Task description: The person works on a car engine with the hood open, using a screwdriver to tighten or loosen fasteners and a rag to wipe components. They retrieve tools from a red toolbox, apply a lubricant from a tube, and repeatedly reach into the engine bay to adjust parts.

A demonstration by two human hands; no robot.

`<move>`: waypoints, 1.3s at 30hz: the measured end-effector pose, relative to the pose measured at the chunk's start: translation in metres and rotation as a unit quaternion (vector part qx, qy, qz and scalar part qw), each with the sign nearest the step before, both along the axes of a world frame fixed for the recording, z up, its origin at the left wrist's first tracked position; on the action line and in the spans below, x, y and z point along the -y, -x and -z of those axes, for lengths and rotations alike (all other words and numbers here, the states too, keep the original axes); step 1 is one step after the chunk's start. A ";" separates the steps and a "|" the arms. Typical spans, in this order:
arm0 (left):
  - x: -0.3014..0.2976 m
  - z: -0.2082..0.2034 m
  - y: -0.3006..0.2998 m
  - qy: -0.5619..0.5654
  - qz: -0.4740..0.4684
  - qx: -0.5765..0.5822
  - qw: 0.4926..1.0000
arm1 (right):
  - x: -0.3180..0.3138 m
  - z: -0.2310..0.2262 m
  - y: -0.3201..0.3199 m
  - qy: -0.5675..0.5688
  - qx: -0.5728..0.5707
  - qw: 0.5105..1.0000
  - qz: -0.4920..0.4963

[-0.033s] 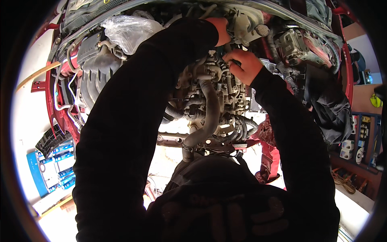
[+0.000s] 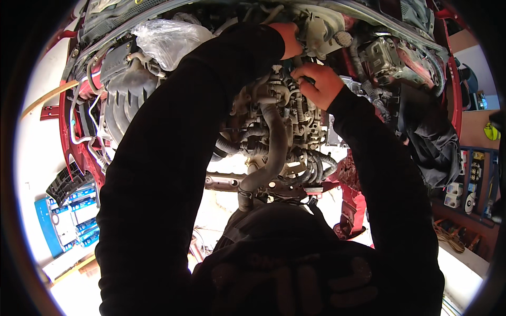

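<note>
So both bare hands are in a red car's engine bay, up toward the far edge and a little right of the middle. The engine sits in the middle of the bay, all grimy metal, pipes and springs. Left hand is over the far end of it, just beside a pale metal part. Its fingertips are hidden, so can't tell if it's gripping anything. Right hand is nearer, fingers curled in with a dark spot showing in the curl, but I can't tell if that's a tool or just shadow. The hands are close together, not touching from what I can see

A fat dark hose bends down from the engine toward the near edge, where a metal bar runs across. Toward the far left corner there's a crumpled clear plastic bag, partly behind the left sleeve, with a ribbed grey cover closer to the left edge. Black cloth hangs along the right edge. Outside the bay, blue boxes are off to the left and a loaded shelf stands to the right
</note>
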State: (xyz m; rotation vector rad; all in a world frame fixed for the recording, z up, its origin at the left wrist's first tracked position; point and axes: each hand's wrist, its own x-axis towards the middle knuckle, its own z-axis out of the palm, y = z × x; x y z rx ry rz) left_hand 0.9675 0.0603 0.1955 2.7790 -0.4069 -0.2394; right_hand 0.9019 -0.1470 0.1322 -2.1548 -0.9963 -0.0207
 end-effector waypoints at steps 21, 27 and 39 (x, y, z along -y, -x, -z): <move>-0.004 0.028 -0.008 0.022 0.019 0.096 0.995 | -0.007 -0.003 -0.005 0.005 -0.080 0.996 0.038; -0.006 0.027 -0.013 -0.105 0.159 0.157 0.969 | -0.012 -0.010 -0.008 -0.016 -0.124 0.991 0.058; -0.001 -0.017 0.023 0.203 -0.022 -0.046 0.978 | -0.037 0.004 -0.020 -0.222 -0.200 0.954 -0.028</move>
